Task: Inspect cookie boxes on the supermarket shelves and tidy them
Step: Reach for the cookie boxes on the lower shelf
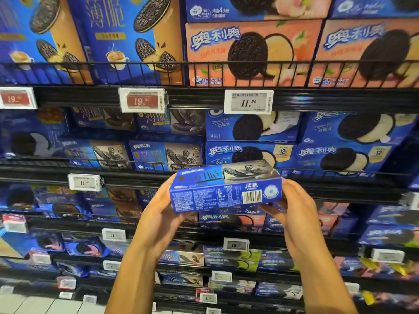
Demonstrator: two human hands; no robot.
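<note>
Both hands, left hand [158, 214] and right hand [294, 214], hold a blue cookie box [224, 189] before stocked shelves [204, 96], barcode side showing.

Box's small print [204, 198] seemingly blurred

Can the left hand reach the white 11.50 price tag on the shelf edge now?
Probably not yet: the left hand and the right hand both hold the blue cookie box. The price tag hangs uncovered above, so nothing blocks it once a hand is free.
</note>
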